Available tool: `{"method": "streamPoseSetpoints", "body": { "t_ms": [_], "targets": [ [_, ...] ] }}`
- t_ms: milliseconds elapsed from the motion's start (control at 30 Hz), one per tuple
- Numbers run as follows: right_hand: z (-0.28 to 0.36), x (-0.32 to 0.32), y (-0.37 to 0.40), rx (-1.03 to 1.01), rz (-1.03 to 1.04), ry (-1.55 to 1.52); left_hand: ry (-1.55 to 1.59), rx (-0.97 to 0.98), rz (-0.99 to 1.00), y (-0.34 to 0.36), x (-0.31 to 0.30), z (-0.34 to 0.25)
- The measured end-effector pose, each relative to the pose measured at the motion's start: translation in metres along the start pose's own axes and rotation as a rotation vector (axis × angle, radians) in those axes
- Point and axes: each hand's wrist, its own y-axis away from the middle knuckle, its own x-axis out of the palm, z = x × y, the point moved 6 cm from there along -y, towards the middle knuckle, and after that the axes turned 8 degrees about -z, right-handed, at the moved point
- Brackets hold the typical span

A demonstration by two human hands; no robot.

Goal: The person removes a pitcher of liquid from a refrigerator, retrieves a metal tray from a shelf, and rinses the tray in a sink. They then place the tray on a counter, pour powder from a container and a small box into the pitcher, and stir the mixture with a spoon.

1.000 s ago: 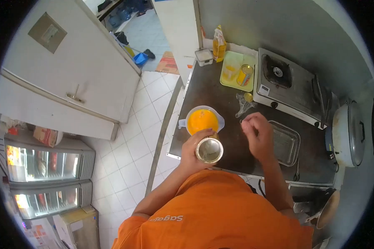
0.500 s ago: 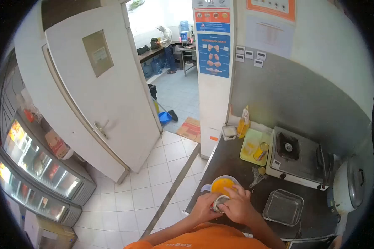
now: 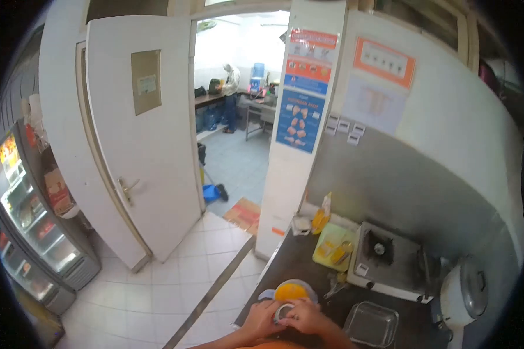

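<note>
My left hand (image 3: pixel 259 320) is wrapped around the side of a small round can (image 3: pixel 284 312), whose pale circular end faces up. My right hand (image 3: pixel 308 317) grips the same can from the other side, with its thumb at the rim. Just beyond the can stands a pale, handled bowl (image 3: pixel 312 291) with orange-yellow contents. Both hands are close to it and partly cover its near side. What is inside the can does not show clearly.
A glass dish (image 3: pixel 372 324) stands right of my hands. Behind are a gas stove (image 3: pixel 390 262), a yellow-green tray (image 3: pixel 326 256) with items, and a large lidded pot (image 3: pixel 464 291). Left of the counter is a tiled floor with an open door (image 3: pixel 140 128); a person (image 3: pixel 231 93) stands in the far room.
The camera has tilted upward, so hands and counter sit lower in view. My right fingers have drawn back from over the bowl onto the can. Both hands still hold the can.
</note>
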Motion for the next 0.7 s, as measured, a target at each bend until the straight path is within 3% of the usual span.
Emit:
{"method": "streamPoseSetpoints", "body": {
  "t_ms": [133,267,367,467,700],
  "targets": [
    [0.007,-0.009,0.009,-0.01,-0.176,0.212,0.029,-0.036,-0.129,-0.003,-0.026,-0.035],
    [0.024,-0.015,0.019,-0.16,-0.736,0.178,0.075,-0.037,-0.165,0.004,-0.011,-0.021],
    [-0.001,0.006,0.016,-0.23,-0.651,0.365,0.07,-0.076,-0.077,0.0,-0.012,-0.023],
    [0.013,-0.014,0.022,-0.171,-0.685,0.097,0.069,-0.111,-0.046,0.001,0.005,-0.01],
    [0.025,-0.029,0.028,-0.382,-0.643,0.373,0.012,-0.09,0.05,0.009,0.015,-0.004]
  ]
}}
